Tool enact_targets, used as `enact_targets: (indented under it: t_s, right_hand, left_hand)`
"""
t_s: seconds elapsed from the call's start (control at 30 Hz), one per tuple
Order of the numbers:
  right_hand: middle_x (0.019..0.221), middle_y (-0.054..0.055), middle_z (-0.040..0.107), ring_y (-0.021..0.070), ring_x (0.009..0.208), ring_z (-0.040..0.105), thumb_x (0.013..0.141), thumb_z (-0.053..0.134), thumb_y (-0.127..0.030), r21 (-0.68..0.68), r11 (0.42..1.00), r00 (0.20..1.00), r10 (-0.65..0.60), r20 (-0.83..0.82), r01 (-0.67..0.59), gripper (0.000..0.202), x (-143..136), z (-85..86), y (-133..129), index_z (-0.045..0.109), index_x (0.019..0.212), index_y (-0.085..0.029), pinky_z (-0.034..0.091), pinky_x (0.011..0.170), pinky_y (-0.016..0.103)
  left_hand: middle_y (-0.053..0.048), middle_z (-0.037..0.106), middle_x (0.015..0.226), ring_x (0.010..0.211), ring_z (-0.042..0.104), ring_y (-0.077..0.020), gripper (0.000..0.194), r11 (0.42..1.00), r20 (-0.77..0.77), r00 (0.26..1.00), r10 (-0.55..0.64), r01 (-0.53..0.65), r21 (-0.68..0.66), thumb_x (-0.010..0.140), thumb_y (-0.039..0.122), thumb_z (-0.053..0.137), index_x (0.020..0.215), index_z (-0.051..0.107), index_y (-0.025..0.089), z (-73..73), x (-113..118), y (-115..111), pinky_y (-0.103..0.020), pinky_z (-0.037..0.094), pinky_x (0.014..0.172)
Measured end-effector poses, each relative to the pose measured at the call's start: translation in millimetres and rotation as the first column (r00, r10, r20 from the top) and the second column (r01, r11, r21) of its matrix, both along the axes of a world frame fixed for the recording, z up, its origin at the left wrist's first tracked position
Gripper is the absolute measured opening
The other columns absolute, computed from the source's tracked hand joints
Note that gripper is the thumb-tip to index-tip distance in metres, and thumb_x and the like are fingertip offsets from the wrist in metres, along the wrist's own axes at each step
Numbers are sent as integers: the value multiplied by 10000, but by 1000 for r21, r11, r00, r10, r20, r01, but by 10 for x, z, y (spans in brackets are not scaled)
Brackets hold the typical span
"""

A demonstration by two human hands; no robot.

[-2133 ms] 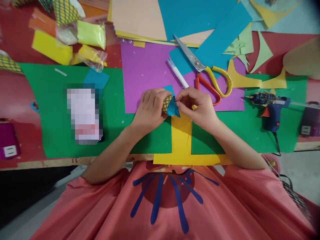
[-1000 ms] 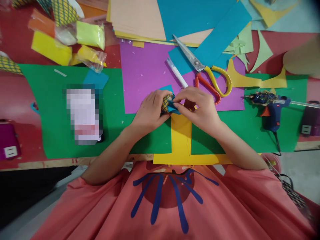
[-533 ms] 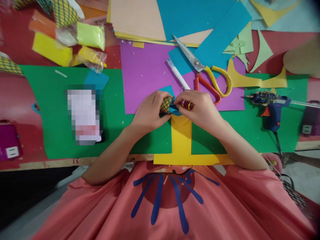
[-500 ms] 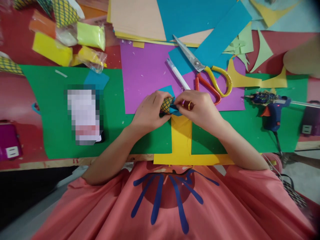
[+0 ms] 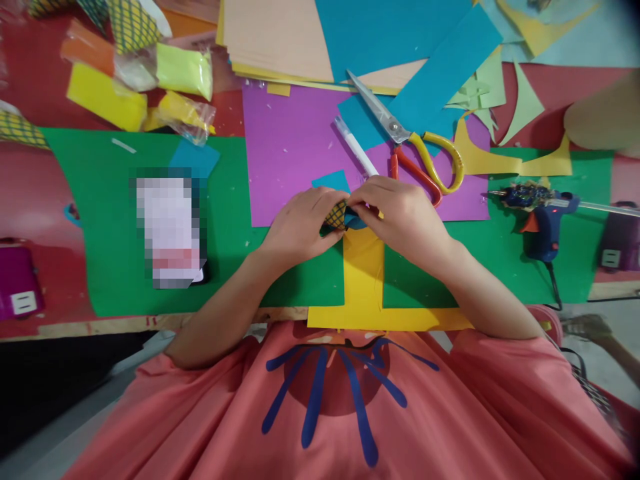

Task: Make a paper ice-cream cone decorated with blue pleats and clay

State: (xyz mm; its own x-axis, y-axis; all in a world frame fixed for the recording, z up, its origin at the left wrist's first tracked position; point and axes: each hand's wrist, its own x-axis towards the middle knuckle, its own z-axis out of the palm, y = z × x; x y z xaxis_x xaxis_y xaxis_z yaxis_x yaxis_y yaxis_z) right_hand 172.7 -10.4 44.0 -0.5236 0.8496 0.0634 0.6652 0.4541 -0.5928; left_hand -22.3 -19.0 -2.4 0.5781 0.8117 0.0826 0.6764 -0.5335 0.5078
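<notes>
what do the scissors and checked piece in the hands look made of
Scissors: grey, shiny blades, so likely metal; glossy red and yellow handles, probably plastic-coated. Checked piece: perhaps matt fabric, judging by its dull grid pattern, though printed paper is possible.

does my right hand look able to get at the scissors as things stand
Likely yes: the scissors lie just beyond the right hand, with nothing over the yellow handle. It is at the blue piece, though, and may need to let go.
</notes>
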Motion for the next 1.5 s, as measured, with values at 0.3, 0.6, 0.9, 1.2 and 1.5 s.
enact_targets:
  t_s: [0.3, 0.6, 0.9, 1.2, 1.5]
  right_hand:
    - [786, -2, 620, 109, 700, 583, 886, 531, -119, -46, 995, 974, -96, -207, 88, 93, 1, -25, -13, 575, 936, -184, 442, 658, 236]
    - [767, -13, 587, 92, 668, 527, 883, 524, -109, -4, 1000, 971, -14, -238, 14, 88, 41, -43, -9, 553, 862, -188, 437, 653, 227]
    - [776, -11, 591, 90, 666, 550, 903, 562, -174, -94, 989, 918, -139, -371, 112, 67, 26, -46, -4, 535, 847, -199, 484, 645, 234]
    - [710, -32, 574, 61, 530, 544, 968, 544, -309, -312, 947, 805, -243, -542, 76, 192, 118, -161, 74, 491, 813, -209, 468, 522, 209]
    - [590, -34, 555, 54, 486, 493, 976, 508, -448, -236, 966, 828, -220, -516, 110, 400, 74, -208, -8, 538, 681, -179, 416, 495, 208]
  left_hand:
    - [-99, 672, 1136, 1063, 651, -285, 393, 1000, 5, 1000, 8, -8, -14, 798, 252, 602, 1180, 515, 208, 20, -12, 13, -405, 530, 892]
    - [-99, 673, 1159, 1090, 642, -285, 386, 997, -3, 999, -48, 48, -64, 820, 259, 592, 1196, 525, 201, 46, -28, 18, -424, 526, 925]
    - [-85, 665, 1189, 1100, 639, -268, 417, 997, 24, 1000, -11, 13, -77, 823, 245, 607, 1229, 520, 207, 13, -23, 12, -402, 520, 928]
    - [-101, 608, 1230, 1115, 640, -251, 522, 997, 199, 978, 69, -73, 13, 814, 227, 583, 1294, 379, 218, -75, -84, -29, -370, 541, 904]
    - [-120, 578, 1258, 1203, 581, -281, 501, 990, 239, 971, 28, -60, 128, 855, 297, 531, 1311, 336, 222, -122, -81, 2, -443, 496, 999]
